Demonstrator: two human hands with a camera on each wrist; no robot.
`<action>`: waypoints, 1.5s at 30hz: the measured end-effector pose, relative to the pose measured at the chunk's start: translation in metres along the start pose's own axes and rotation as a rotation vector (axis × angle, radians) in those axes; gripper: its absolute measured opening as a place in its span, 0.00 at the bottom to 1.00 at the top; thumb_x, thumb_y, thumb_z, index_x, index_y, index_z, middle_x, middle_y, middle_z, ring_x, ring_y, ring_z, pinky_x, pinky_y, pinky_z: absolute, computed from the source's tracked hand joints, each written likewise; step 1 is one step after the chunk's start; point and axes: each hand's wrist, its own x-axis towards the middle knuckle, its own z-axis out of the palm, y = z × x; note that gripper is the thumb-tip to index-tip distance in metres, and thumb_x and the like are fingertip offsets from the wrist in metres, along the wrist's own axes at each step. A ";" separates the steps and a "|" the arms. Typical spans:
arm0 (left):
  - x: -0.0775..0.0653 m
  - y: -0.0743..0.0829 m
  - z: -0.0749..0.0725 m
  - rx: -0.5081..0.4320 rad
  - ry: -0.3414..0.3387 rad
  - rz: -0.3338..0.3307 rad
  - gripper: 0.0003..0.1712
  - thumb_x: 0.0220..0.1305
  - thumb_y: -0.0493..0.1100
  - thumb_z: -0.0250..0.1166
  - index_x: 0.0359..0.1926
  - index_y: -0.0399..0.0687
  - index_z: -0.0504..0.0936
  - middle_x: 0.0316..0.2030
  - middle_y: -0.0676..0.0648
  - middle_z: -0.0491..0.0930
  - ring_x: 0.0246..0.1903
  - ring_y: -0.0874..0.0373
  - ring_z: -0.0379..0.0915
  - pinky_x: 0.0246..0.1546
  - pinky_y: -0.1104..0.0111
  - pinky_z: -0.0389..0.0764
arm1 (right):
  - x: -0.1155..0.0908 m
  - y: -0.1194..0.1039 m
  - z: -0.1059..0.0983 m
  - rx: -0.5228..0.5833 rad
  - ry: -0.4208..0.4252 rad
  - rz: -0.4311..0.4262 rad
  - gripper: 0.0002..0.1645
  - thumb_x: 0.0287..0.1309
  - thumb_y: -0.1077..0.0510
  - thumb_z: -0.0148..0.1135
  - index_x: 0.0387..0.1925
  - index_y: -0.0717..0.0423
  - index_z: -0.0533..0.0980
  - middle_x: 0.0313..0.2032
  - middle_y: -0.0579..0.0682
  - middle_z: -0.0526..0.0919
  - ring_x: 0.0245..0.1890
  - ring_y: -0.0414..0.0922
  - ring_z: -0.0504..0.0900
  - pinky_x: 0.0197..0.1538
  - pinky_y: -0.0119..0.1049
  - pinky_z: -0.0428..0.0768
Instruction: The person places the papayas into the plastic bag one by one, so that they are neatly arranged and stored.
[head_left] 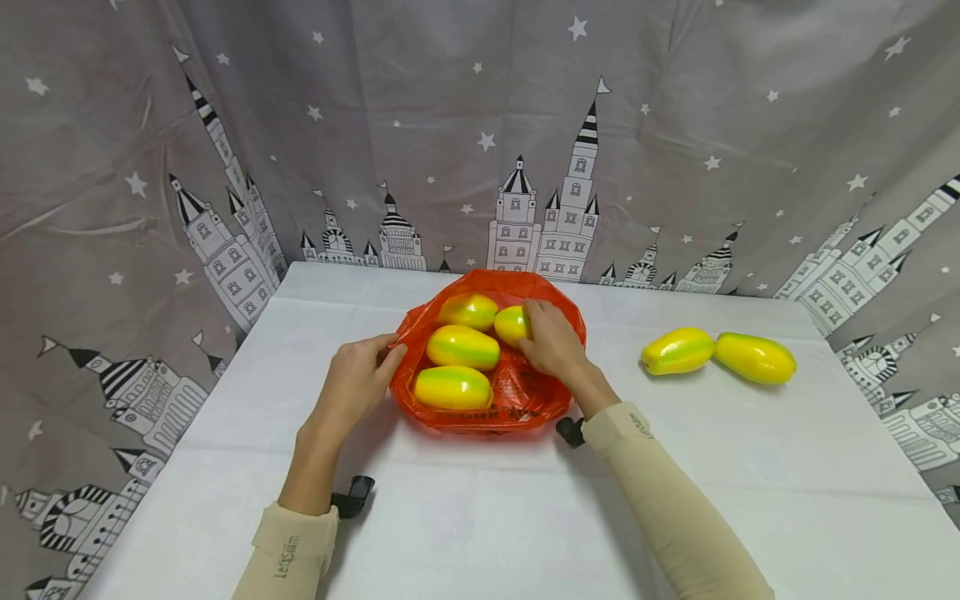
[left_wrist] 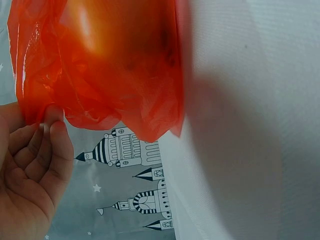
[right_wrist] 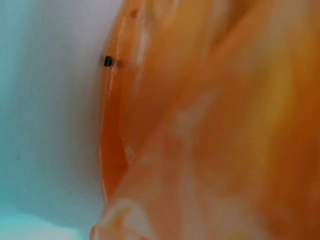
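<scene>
A red plastic bag (head_left: 525,414) sits open on the white table, with several yellow-green papayas inside. Three of them, a back one (head_left: 468,311), a middle one (head_left: 462,347) and a front one (head_left: 453,388), lie along its left side. My left hand (head_left: 352,377) pinches the bag's left rim between thumb and fingers; the left wrist view shows the pinched red film (left_wrist: 37,95) close up. Inside the bag at the right, my right hand (head_left: 553,337) grips another papaya (head_left: 512,325), partly hidden by the fingers. Blurred bag film (right_wrist: 165,150) fills most of the right wrist view.
To the right of the bag, two more papayas, one nearer (head_left: 677,351) and one farther right (head_left: 755,358), lie end to end on the white table (head_left: 480,517). A grey curtain (head_left: 420,108) printed with castles and stars hangs behind the table and along its sides.
</scene>
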 end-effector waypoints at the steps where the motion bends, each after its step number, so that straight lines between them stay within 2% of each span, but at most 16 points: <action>1: 0.000 0.000 0.000 0.000 -0.001 -0.001 0.19 0.72 0.41 0.60 0.54 0.30 0.81 0.38 0.37 0.84 0.32 0.48 0.76 0.39 0.56 0.83 | -0.001 0.000 -0.001 0.006 0.007 -0.006 0.39 0.65 0.53 0.63 0.71 0.65 0.60 0.68 0.63 0.65 0.67 0.58 0.63 0.71 0.49 0.59; 9: -0.001 0.001 0.001 -0.008 -0.028 -0.023 0.20 0.72 0.42 0.60 0.56 0.31 0.80 0.38 0.38 0.84 0.31 0.49 0.75 0.36 0.59 0.84 | -0.008 -0.002 -0.005 0.016 0.046 -0.042 0.40 0.64 0.52 0.64 0.70 0.66 0.62 0.66 0.63 0.68 0.67 0.58 0.64 0.71 0.49 0.59; 16: 0.000 0.001 0.002 -0.010 -0.024 -0.020 0.20 0.72 0.42 0.60 0.56 0.31 0.80 0.39 0.38 0.84 0.32 0.49 0.76 0.37 0.58 0.84 | -0.017 -0.001 -0.014 0.057 0.098 -0.085 0.35 0.62 0.56 0.65 0.67 0.66 0.66 0.64 0.62 0.71 0.66 0.57 0.66 0.70 0.50 0.60; 27: 0.000 0.002 0.002 -0.001 -0.023 -0.022 0.20 0.72 0.42 0.59 0.57 0.30 0.79 0.41 0.36 0.84 0.34 0.48 0.77 0.40 0.57 0.84 | -0.038 0.008 -0.026 0.146 0.148 -0.129 0.32 0.63 0.58 0.64 0.66 0.61 0.68 0.63 0.58 0.72 0.64 0.56 0.68 0.68 0.53 0.63; 45: 0.000 0.001 0.003 0.004 -0.023 -0.022 0.20 0.72 0.42 0.60 0.57 0.30 0.79 0.42 0.36 0.84 0.35 0.47 0.77 0.42 0.55 0.84 | -0.073 0.033 -0.038 0.198 0.173 -0.169 0.27 0.69 0.54 0.58 0.64 0.65 0.69 0.62 0.61 0.73 0.65 0.58 0.68 0.67 0.55 0.64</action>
